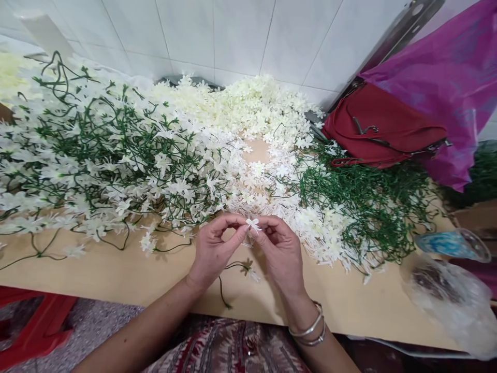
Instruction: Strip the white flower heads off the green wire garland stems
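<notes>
Both hands meet in the middle of the view, above the table's front part. My left hand [213, 246] pinches a small white artificial flower [253, 224] between thumb and forefinger. My right hand [280, 251] grips the same flower from the other side, fingertips nearly touching the left ones. Just below them, a green stem [222, 290] with a white blossom at its end lies on the table [166, 277]. Loose white petals and thin white stamens [248, 199] are spread right behind my fingers.
A large heap of white flowers on green stems [116, 155] covers the left. Cream blossoms [256, 98] are piled by the tiled wall. On the right are bare green stems [368, 191], a red bag [384, 124], a purple plastic bag [438, 72], a blue-patterned cup [446, 243] and a clear bag [450, 300].
</notes>
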Tool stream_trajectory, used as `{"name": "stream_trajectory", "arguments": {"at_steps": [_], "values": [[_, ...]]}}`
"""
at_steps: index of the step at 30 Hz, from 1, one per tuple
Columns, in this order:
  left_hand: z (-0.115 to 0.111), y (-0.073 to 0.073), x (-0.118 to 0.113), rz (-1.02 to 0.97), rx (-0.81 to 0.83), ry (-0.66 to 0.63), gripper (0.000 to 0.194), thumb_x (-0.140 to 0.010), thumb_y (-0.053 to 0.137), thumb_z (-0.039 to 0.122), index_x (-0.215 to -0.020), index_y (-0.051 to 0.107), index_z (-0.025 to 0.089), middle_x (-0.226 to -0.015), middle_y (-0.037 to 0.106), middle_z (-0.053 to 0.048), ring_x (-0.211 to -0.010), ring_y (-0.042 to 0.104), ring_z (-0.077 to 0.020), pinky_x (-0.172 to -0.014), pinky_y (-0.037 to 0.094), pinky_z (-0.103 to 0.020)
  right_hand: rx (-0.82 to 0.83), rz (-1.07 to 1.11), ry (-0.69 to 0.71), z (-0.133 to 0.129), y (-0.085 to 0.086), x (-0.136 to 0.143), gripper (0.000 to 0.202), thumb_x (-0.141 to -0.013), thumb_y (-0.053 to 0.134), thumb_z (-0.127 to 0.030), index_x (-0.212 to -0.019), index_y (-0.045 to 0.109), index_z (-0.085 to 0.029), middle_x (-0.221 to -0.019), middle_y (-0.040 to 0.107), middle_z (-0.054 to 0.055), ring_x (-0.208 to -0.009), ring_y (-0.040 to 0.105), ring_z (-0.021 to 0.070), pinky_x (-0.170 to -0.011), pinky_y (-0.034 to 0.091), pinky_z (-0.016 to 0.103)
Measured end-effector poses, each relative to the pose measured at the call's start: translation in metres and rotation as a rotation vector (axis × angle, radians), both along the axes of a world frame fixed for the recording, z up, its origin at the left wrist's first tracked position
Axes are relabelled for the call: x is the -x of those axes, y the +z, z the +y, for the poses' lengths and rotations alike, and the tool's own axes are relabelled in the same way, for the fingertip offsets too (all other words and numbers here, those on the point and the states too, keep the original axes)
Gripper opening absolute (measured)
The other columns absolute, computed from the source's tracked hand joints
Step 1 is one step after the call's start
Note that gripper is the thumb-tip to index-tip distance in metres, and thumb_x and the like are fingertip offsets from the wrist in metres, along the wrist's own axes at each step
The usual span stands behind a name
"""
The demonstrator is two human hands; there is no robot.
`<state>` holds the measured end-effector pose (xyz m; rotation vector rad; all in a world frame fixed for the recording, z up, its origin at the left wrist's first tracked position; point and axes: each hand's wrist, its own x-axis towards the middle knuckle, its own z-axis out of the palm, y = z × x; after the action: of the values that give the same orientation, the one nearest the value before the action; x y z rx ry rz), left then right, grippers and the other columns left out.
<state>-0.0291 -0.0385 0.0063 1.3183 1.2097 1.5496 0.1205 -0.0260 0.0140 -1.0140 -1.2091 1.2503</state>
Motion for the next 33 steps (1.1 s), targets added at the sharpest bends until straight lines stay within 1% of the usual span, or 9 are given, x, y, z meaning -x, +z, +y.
{"name": "stream_trajectory", "arguments": {"at_steps": [4,8,11,17,21,24,27,30,33], "values": [[-0.001,0.002,0.001,0.102,-0.097,-0.002,0.004,-0.093,0.072,0.015,-0.094,0.074,0.019,-0.088,0.076,-0.003,-0.081,0.070,-0.0148,-0.079,0.055,-0.026,-0.132,-0.110,-0.025,-0.001,0.006,-0.001,0.012,-0.091,0.077,-0.017,-0.098,0.079,-0.026,-0.091,0.073,0.001,-0.086,0.067,0.0168,-0.081,0.055,0.030],[-0.004,0.004,0.001,0.197,-0.213,-0.011,0.013,-0.093,0.072,0.011,-0.101,0.075,0.021,-0.096,0.078,-0.004,-0.090,0.072,-0.0166,-0.087,0.056,-0.028,-0.274,-0.127,-0.073,-0.001,0.009,-0.002,0.020,-0.091,0.074,-0.011,-0.098,0.079,-0.028,-0.097,0.073,0.002,-0.094,0.069,0.0178,-0.085,0.056,0.031],[-0.006,0.005,-0.001,0.199,-0.234,-0.013,0.022,-0.091,0.075,0.010,-0.109,0.074,0.023,-0.101,0.079,-0.004,-0.095,0.074,-0.0174,-0.090,0.057,-0.029,-0.346,-0.131,-0.084,-0.002,0.010,-0.003,0.025,-0.091,0.073,-0.007,-0.099,0.079,-0.030,-0.099,0.073,0.002,-0.095,0.069,0.0179,-0.082,0.057,0.031],[-0.007,0.006,0.000,0.181,-0.237,0.000,0.022,-0.091,0.075,0.008,-0.106,0.075,0.023,-0.099,0.079,-0.004,-0.095,0.074,-0.0164,-0.091,0.056,-0.028,-0.451,-0.240,-0.100,-0.004,0.009,-0.005,0.032,-0.091,0.070,-0.002,-0.099,0.079,-0.031,-0.099,0.074,0.001,-0.091,0.072,0.0171,-0.078,0.059,0.030],[-0.008,0.005,0.001,0.179,-0.230,-0.008,0.021,-0.091,0.073,0.006,-0.103,0.075,0.023,-0.098,0.079,-0.003,-0.094,0.074,-0.0159,-0.090,0.057,-0.027,-0.527,-0.291,-0.106,-0.005,0.008,-0.005,0.036,-0.091,0.068,0.002,-0.102,0.078,-0.031,-0.101,0.074,0.001,-0.091,0.073,0.0146,-0.081,0.061,0.028],[-0.008,0.004,0.001,0.164,-0.224,0.025,0.020,-0.091,0.073,0.007,-0.102,0.075,0.023,-0.097,0.079,-0.004,-0.093,0.075,-0.0164,-0.090,0.058,-0.028,-0.522,-0.314,-0.095,-0.005,0.011,-0.003,0.034,-0.089,0.071,0.002,-0.103,0.077,-0.028,-0.101,0.075,0.002,-0.093,0.074,0.0149,-0.083,0.062,0.028],[-0.007,0.003,0.001,0.156,-0.216,0.084,0.018,-0.091,0.072,0.008,-0.102,0.074,0.023,-0.096,0.079,-0.004,-0.093,0.075,-0.0173,-0.091,0.059,-0.030,-0.493,-0.325,-0.064,-0.005,0.015,-0.001,0.031,-0.088,0.075,-0.002,-0.106,0.077,-0.027,-0.103,0.077,0.004,-0.096,0.074,0.0175,-0.085,0.063,0.032],[-0.006,0.007,0.003,0.229,-0.245,0.099,0.017,-0.091,0.072,0.008,-0.101,0.074,0.022,-0.094,0.080,-0.004,-0.091,0.076,-0.0174,-0.089,0.061,-0.029,-0.469,-0.320,-0.070,-0.006,0.017,-0.001,0.030,-0.087,0.077,-0.004,-0.106,0.078,-0.028,-0.103,0.077,0.004,-0.096,0.074,0.0185,-0.086,0.063,0.034],[-0.005,0.013,0.003,0.334,-0.323,0.109,0.019,-0.090,0.072,0.006,-0.099,0.073,0.022,-0.090,0.081,-0.003,-0.087,0.077,-0.0165,-0.085,0.061,-0.027,-0.433,-0.309,-0.078,-0.006,0.015,-0.002,0.030,-0.089,0.075,-0.004,-0.106,0.078,-0.029,-0.101,0.078,0.003,-0.095,0.074,0.0185,-0.085,0.062,0.034]]}}
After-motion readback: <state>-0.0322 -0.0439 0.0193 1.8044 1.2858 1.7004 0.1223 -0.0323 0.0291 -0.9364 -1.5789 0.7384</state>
